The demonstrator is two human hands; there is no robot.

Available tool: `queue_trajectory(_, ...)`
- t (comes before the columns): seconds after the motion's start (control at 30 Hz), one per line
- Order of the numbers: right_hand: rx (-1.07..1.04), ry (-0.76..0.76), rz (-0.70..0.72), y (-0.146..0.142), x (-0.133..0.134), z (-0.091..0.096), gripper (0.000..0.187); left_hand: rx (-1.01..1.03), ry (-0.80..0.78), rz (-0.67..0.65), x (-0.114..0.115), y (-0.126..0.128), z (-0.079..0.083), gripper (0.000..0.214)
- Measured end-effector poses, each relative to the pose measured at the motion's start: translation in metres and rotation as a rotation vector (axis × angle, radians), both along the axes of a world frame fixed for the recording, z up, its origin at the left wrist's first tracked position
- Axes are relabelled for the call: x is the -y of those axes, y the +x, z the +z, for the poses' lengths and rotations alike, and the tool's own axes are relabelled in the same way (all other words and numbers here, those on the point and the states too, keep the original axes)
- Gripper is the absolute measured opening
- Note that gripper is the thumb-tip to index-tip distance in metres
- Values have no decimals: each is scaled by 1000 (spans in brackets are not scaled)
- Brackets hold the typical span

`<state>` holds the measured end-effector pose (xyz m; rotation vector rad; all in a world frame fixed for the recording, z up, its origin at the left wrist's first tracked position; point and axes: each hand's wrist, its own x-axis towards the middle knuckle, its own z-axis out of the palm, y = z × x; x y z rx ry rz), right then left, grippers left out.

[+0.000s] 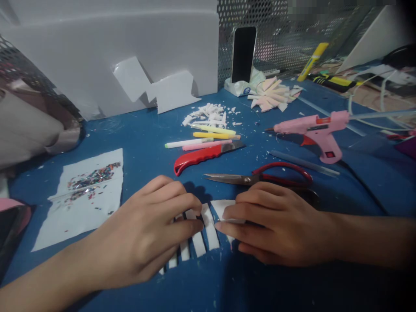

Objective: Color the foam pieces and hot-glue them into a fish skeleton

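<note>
Several white strips of a thin, card-like or foam-like material lie side by side on the blue tabletop, between my hands. My left hand reaches over the left part of the row. Its fingers are curled, with thumb and index finger closed on one of the strips. On the right, my right hand has its fingers drawn together on a wider white piece, partly hidden beneath them. Just beyond the right hand lie red-handled scissors, and a red craft knife rests farther left.
At right is a pink glue gun with its cord; a glue stick lies nearby. Markers and white scraps are mid-table. Left, a paper sheet holds glittery bits. A phone stands at the back.
</note>
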<state>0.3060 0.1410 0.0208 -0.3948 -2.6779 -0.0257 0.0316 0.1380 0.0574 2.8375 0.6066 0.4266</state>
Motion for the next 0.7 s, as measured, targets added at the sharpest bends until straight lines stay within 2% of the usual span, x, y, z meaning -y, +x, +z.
queue_trajectory(0.7, -5, 23, -25, 0, 0, 4, 26, -14, -48, -1, 0, -1, -2, 28)
